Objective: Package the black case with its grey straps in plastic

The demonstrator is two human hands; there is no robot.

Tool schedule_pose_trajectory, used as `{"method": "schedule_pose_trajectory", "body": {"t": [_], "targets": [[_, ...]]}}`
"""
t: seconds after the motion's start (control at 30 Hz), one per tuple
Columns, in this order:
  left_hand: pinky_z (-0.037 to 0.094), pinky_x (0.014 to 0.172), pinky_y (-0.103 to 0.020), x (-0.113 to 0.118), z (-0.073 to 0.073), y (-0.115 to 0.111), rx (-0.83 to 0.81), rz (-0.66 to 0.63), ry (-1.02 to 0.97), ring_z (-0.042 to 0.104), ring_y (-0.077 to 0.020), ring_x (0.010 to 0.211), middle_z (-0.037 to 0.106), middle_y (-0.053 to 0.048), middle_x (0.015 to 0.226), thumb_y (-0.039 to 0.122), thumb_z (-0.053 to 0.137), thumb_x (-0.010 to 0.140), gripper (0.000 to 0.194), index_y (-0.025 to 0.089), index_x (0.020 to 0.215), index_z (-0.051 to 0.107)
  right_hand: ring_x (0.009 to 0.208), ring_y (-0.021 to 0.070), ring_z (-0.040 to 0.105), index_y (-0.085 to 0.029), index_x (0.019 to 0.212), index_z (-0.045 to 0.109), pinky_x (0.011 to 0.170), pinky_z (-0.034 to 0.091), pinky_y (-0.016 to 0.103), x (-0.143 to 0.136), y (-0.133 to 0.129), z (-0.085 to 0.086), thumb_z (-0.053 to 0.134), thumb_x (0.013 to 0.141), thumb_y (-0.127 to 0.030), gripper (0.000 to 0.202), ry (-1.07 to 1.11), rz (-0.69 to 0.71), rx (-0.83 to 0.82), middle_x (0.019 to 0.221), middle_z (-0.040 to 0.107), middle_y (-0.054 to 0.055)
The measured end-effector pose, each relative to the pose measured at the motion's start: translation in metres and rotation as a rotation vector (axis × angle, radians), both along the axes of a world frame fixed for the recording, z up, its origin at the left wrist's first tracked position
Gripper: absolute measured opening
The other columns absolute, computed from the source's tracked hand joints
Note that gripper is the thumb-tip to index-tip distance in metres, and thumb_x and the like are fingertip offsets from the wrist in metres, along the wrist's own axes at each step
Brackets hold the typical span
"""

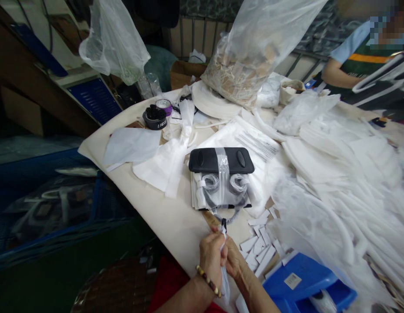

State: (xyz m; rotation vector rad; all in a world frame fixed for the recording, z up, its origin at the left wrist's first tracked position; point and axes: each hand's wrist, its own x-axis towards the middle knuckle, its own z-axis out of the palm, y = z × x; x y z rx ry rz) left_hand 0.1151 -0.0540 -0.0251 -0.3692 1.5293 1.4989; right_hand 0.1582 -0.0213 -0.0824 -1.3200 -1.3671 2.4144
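Note:
A black handbag point(221, 160) lies on the table in front of me, with clear film wrapped across its middle. Two coiled, plastic-wrapped bundles rest on the pale packing below its black top. From it a grey wrapped loop point(233, 217) runs towards me and ends at a small black clip point(224, 224). Just below that clip, my left hand point(211, 252), a beaded bracelet at its wrist, is closed around a thin white plastic wrap point(225, 282). My right hand point(232, 257) presses against it from the right, its fingers closed on the same wrap. The fingertips partly hide each other.
White cut pieces point(258, 248) lie right of my hands, beside a blue bin point(299, 278). Soft white sheets point(335, 174) pile up on the right. Tape rolls point(155, 118) and a large clear bag point(241, 65) stand farther back. A co-worker point(358, 65) is at far right.

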Motion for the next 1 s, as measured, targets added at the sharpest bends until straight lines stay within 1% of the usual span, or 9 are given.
{"method": "schedule_pose_trajectory", "body": {"t": [0.07, 0.17, 0.33, 0.47, 0.57, 0.67, 0.8, 0.9, 1.0], "targets": [[0.011, 0.036, -0.021, 0.001, 0.000, 0.000, -0.009, 0.000, 0.019, 0.020, -0.0043, 0.033, 0.028, 0.006, 0.035, 0.053, 0.055, 0.052, 0.038, 0.019, 0.046, 0.040, 0.031, 0.0074, 0.030, -0.017, 0.073, 0.054, 0.036, 0.025, 0.021, 0.005, 0.001, 0.004, 0.053, 0.068, -0.061, 0.044, -0.028, 0.006, -0.009, 0.035, 0.031, -0.008], [0.014, 0.036, -0.021, 0.001, -0.002, -0.003, -0.018, -0.012, 0.056, 0.021, -0.0053, 0.033, 0.028, 0.007, 0.036, 0.053, 0.051, 0.056, 0.037, 0.017, 0.054, 0.047, 0.039, 0.0096, 0.042, -0.016, 0.072, 0.053, 0.044, 0.033, 0.022, 0.017, 0.005, 0.015, 0.060, 0.067, -0.050, 0.035, -0.079, -0.020, 0.041, 0.041, 0.043, -0.005], [0.021, 0.038, -0.021, 0.001, -0.006, -0.010, -0.052, -0.095, 0.193, 0.027, -0.0078, 0.035, 0.036, 0.006, 0.041, 0.049, 0.045, 0.067, 0.041, 0.012, 0.078, 0.059, 0.055, 0.0116, 0.048, -0.018, 0.076, 0.053, 0.054, 0.038, 0.023, 0.029, 0.020, 0.039, 0.061, 0.065, -0.052, 0.036, -0.178, -0.112, 0.318, 0.060, 0.054, -0.002], [0.029, 0.045, -0.023, -0.001, -0.016, -0.016, -0.086, -0.197, 0.387, 0.037, -0.0108, 0.040, 0.039, 0.004, 0.043, 0.044, 0.041, 0.072, 0.039, 0.012, 0.082, 0.062, 0.059, 0.0148, 0.051, -0.018, 0.076, 0.057, 0.057, 0.040, 0.026, 0.020, 0.027, 0.053, 0.058, 0.067, -0.055, 0.039, -0.223, -0.006, 0.469, 0.065, 0.057, 0.000], [0.031, 0.050, -0.025, -0.002, -0.024, -0.020, -0.111, -0.267, 0.540, 0.042, -0.0129, 0.045, 0.044, 0.002, 0.046, 0.041, 0.038, 0.076, 0.038, 0.015, 0.085, 0.064, 0.059, 0.0170, 0.054, -0.017, 0.076, 0.059, 0.057, 0.041, 0.028, 0.009, 0.028, 0.059, 0.048, 0.072, -0.059, 0.044, -0.272, 0.072, 0.537, 0.066, 0.059, 0.003], [0.029, 0.052, -0.027, -0.001, -0.029, -0.024, -0.148, -0.313, 0.697, 0.044, -0.0148, 0.048, 0.049, -0.002, 0.050, 0.039, 0.039, 0.078, 0.034, 0.016, 0.076, 0.065, 0.056, 0.0177, 0.052, -0.019, 0.068, 0.057, 0.055, 0.037, 0.028, 0.001, 0.027, 0.064, 0.044, 0.074, -0.061, 0.044, -0.343, 0.126, 0.632, 0.062, 0.058, 0.004], [0.030, 0.058, -0.030, -0.003, -0.032, -0.026, -0.150, -0.349, 0.854, 0.049, -0.0179, 0.053, 0.059, -0.010, 0.058, 0.035, 0.040, 0.080, 0.034, 0.017, 0.064, 0.063, 0.053, 0.0172, 0.044, -0.021, 0.056, 0.051, 0.057, 0.027, 0.030, -0.008, 0.026, 0.069, 0.054, 0.069, -0.051, 0.033, -0.455, 0.166, 0.791, 0.051, 0.050, 0.002], [0.031, 0.061, -0.031, -0.005, -0.031, -0.027, -0.117, -0.380, 0.886, 0.052, -0.0184, 0.054, 0.062, -0.010, 0.060, 0.032, 0.041, 0.080, 0.031, 0.018, 0.067, 0.065, 0.053, 0.0174, 0.042, -0.021, 0.054, 0.051, 0.058, 0.022, 0.031, -0.010, 0.025, 0.071, 0.051, 0.069, -0.042, 0.026, -0.478, 0.173, 0.833, 0.051, 0.049, 0.003], [0.032, 0.061, -0.031, -0.007, -0.029, -0.027, -0.125, -0.371, 0.844, 0.053, -0.0190, 0.057, 0.064, -0.010, 0.065, 0.032, 0.043, 0.079, 0.027, 0.018, 0.077, 0.067, 0.054, 0.0179, 0.044, -0.021, 0.055, 0.053, 0.058, 0.024, 0.031, -0.008, 0.024, 0.069, 0.048, 0.069, -0.041, 0.025, -0.443, 0.148, 0.803, 0.052, 0.051, 0.004]]}}
